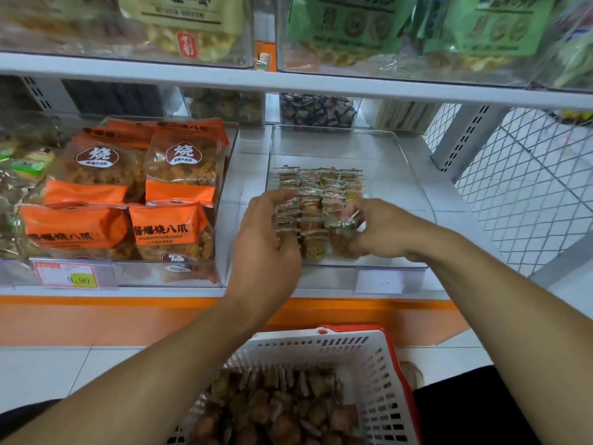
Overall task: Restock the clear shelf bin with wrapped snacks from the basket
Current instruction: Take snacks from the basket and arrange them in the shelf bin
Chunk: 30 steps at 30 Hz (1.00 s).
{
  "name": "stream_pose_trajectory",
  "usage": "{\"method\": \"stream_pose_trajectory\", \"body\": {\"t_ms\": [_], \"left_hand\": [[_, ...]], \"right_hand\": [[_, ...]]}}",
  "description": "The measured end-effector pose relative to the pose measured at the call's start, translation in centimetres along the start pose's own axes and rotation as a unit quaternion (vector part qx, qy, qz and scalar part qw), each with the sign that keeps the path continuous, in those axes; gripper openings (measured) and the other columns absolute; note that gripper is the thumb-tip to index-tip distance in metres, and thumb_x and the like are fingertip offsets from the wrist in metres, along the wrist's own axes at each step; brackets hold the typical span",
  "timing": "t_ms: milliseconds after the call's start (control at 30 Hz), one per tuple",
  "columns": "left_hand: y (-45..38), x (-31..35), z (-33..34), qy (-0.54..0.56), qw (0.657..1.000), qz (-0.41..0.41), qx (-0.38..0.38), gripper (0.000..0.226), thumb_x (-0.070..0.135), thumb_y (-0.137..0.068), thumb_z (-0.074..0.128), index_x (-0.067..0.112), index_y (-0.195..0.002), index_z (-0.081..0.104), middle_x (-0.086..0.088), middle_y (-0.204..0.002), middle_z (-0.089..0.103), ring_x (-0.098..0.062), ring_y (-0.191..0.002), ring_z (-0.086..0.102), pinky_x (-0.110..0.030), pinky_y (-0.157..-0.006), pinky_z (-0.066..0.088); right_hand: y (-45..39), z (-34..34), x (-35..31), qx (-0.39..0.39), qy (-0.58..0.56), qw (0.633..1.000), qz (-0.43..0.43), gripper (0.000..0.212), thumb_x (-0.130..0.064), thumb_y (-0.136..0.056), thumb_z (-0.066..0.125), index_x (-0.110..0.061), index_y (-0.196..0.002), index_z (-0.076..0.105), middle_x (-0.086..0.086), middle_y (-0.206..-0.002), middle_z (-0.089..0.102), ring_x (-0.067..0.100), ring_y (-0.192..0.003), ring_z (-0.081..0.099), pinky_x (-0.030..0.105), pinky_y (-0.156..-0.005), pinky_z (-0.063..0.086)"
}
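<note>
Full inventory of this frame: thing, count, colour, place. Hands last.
clear bin: one, transparent, middle shelf, right of centre
wrapped snacks: many, clear wrap over brown, in rows at the bin's front left
basket: one, white with red rim, on the floor below, full of brown snacks
orange bags: at least four, orange and clear, bin to the left
price tag: one, red, white and yellow, left shelf edge
blank label: one, white, below the clear bin
green bags: several, upper shelf, right
left hand: grips the snack rows' left side
right hand: pinches a snack at the rows' right side
</note>
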<state>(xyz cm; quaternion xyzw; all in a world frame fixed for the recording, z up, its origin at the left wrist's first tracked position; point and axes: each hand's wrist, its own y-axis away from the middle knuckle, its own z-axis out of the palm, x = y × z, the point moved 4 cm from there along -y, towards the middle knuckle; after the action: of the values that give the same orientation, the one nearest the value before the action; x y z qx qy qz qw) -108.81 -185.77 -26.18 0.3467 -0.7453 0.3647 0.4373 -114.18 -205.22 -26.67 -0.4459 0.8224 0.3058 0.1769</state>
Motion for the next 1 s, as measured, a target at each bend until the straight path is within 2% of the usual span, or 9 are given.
{"method": "stream_pose_trajectory", "body": {"t_ms": [100, 200, 267, 400, 567, 667, 800, 867, 1000], "left_hand": [[0.3, 0.4, 0.0, -0.051, 0.997, 0.054, 0.024, 0.063, -0.012, -0.087, 0.049, 0.035, -0.130, 0.046, 0.020, -0.132, 0.040, -0.005, -0.127, 0.045, -0.028, -0.102, 0.047], [0.1, -0.2, 0.1, -0.028, 0.999, 0.019, 0.017, 0.067, -0.012, -0.087, 0.049, 0.042, -0.127, 0.041, 0.027, -0.124, 0.036, -0.028, -0.108, 0.059, -0.012, -0.070, 0.051], [-0.1, -0.8, 0.1, -0.015, 1.000, -0.012, 0.009, 0.067, -0.012, -0.088, 0.049, 0.040, -0.129, 0.041, 0.027, -0.124, 0.035, -0.013, -0.103, 0.060, -0.004, -0.059, 0.045], [0.1, -1.2, 0.2, -0.022, 1.000, -0.014, -0.018, 0.069, -0.015, -0.087, 0.048, 0.033, -0.138, 0.040, 0.023, -0.132, 0.032, 0.029, -0.109, 0.039, 0.003, -0.076, 0.043], [0.0, -1.6, 0.2, -0.043, 0.999, -0.005, -0.016, 0.068, -0.014, -0.088, 0.049, 0.031, -0.138, 0.041, 0.003, -0.136, 0.043, -0.020, -0.114, 0.052, 0.001, -0.066, 0.044], [-0.1, -1.5, 0.0, -0.054, 0.998, -0.002, -0.020, 0.066, -0.012, -0.088, 0.053, 0.030, -0.137, 0.043, 0.003, -0.137, 0.043, -0.014, -0.105, 0.053, 0.003, -0.063, 0.041], [0.9, -0.3, -1.5, -0.069, 0.996, 0.048, 0.038, 0.049, -0.007, -0.081, 0.063, 0.026, -0.116, 0.053, 0.007, -0.124, 0.053, -0.006, -0.112, 0.050, 0.003, -0.085, 0.035], [2.0, -0.2, -2.1, -0.039, 0.994, 0.081, 0.067, 0.031, -0.003, -0.079, 0.063, 0.020, -0.098, 0.053, 0.000, -0.100, 0.059, -0.010, -0.096, 0.056, -0.006, -0.079, 0.040], [5.6, -5.4, -0.3, -0.074, 0.996, 0.022, -0.033, 0.021, 0.006, -0.078, 0.060, 0.022, -0.086, 0.049, 0.010, -0.075, 0.057, -0.005, -0.070, 0.056, -0.017, -0.059, 0.043]], "right_hand": [[-1.7, 2.4, 0.3, -0.045, 0.046, 0.998, 0.007, 0.043, -0.004, -0.082, 0.070, -0.023, -0.118, 0.056, 0.003, -0.120, 0.059, 0.020, -0.098, 0.060, 0.025, -0.067, 0.048], [-2.7, 3.5, 0.5, -0.055, 0.009, 0.998, 0.031, 0.049, 0.007, -0.084, 0.063, -0.017, -0.125, 0.052, 0.007, -0.126, 0.058, 0.025, -0.109, 0.059, 0.036, -0.086, 0.056], [-2.8, 3.7, 0.7, -0.055, 0.017, 0.997, 0.047, 0.053, 0.003, -0.084, 0.067, -0.013, -0.129, 0.043, 0.011, -0.117, 0.060, 0.026, -0.102, 0.060, 0.040, -0.082, 0.057], [-3.2, 4.3, 0.7, -0.071, 0.062, 0.993, 0.068, 0.046, -0.002, -0.088, 0.064, -0.001, -0.131, 0.047, 0.014, -0.112, 0.064, 0.027, -0.097, 0.066, 0.035, -0.072, 0.057], [-3.5, 4.9, 0.2, -0.080, 0.071, 0.992, 0.065, 0.025, 0.000, -0.087, 0.067, -0.006, -0.112, 0.067, 0.010, -0.098, 0.070, 0.017, -0.071, 0.067, 0.025, -0.062, 0.056], [-2.6, 4.4, -0.4, -0.080, 0.090, 0.991, 0.061, 0.028, -0.002, -0.089, 0.067, -0.005, -0.116, 0.063, 0.009, -0.103, 0.068, 0.023, -0.086, 0.070, 0.032, -0.078, 0.060], [0.7, 0.7, -3.3, 0.075, 0.130, 0.988, -0.039, 0.013, -0.009, -0.085, 0.070, -0.017, -0.092, 0.063, 0.000, -0.084, 0.064, 0.017, -0.080, 0.063, 0.023, -0.064, 0.045], [3.5, 0.0, -4.7, 0.126, 0.083, 0.982, -0.115, 0.017, -0.010, -0.083, 0.071, -0.021, -0.079, 0.059, -0.004, -0.072, 0.064, 0.018, -0.074, 0.066, 0.026, -0.064, 0.051], [8.2, 6.9, -3.5, -0.181, -0.073, 0.973, -0.124, 0.017, -0.009, -0.084, 0.075, -0.014, -0.078, 0.059, 0.008, -0.059, 0.070, 0.023, -0.055, 0.071, 0.031, -0.049, 0.058]]}}
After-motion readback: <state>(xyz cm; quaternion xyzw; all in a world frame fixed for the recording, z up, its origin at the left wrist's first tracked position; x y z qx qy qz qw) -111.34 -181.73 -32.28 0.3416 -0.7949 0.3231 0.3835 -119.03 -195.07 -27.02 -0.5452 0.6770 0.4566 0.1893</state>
